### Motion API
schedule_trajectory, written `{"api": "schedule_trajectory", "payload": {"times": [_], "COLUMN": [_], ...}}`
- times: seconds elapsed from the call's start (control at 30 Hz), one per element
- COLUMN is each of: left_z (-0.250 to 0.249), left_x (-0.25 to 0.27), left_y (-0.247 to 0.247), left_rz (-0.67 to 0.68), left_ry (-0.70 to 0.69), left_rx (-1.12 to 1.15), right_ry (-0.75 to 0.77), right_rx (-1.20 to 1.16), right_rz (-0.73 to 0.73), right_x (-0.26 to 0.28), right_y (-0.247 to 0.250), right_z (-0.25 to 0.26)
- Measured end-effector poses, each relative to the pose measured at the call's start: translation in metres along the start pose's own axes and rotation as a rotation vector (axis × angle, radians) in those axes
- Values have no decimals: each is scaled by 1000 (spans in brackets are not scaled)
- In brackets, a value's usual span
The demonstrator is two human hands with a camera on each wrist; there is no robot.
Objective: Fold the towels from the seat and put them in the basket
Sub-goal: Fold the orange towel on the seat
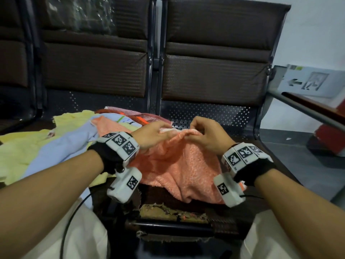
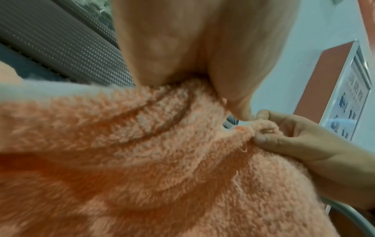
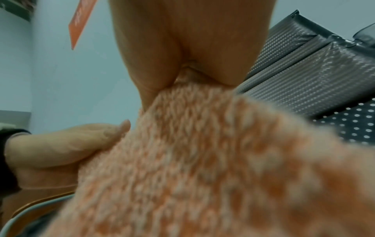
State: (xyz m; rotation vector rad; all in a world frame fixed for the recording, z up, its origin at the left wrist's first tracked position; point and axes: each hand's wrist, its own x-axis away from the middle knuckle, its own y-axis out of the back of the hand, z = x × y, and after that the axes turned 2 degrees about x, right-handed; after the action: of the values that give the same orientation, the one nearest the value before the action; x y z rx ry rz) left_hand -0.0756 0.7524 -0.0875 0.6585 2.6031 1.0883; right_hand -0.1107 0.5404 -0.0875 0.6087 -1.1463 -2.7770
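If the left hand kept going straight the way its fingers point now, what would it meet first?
The left hand points rightward, pinching the orange towel edge. Straight on, it would likely meet the right hand first, pinching the same edge close by; exact depth is unclear.

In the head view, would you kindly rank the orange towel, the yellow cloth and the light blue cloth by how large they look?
1. Orange towel, largest, though nearest the camera.
2. Yellow cloth and light blue cloth look alike; both are partly covered, so no ranking.
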Motion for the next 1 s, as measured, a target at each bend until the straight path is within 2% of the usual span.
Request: {"api": "schedule_trajectory", "payload": {"times": [0.1,0.2,0.3,0.37,0.43,0.53,0.6,0.7,0.77,0.87,0.93,1.0], "left_z": [-13,-28,-36,-37,-35,-25,-16,-7,-5,-9,-16,-25], "left_x": [7,10,9,8,7,6,5,3,0,-2,-1,2], "left_y": [4,9,20,28,37,51,56,56,54,47,36,26], "left_rz": [36,-177,-384,-448,-549,-712,-807,-902,-866,-682,-540,-398], "left_ry": [-94,-127,-72,-36,-23,14,50,92,85,46,-57,-200], "left_rx": [56,263,526,637,717,808,810,686,682,640,526,439], "right_ry": [46,42,-46,-116,-146,-162,-223,-348,-371,-262,-172,-93], "right_rx": [-80,-115,-154,-50,153,384,387,371,430,418,308,219], "right_rz": [-39,14,206,339,417,426,437,407,338,144,12,-60], "right_x": [0,6,20,29,36,45,50,51,47,39,33,27], "right_y": [5,14,21,23,26,34,44,54,57,52,45,36], "right_z": [10,17,17,12,7,-3,-12,-23,-24,-14,-3,9]}}
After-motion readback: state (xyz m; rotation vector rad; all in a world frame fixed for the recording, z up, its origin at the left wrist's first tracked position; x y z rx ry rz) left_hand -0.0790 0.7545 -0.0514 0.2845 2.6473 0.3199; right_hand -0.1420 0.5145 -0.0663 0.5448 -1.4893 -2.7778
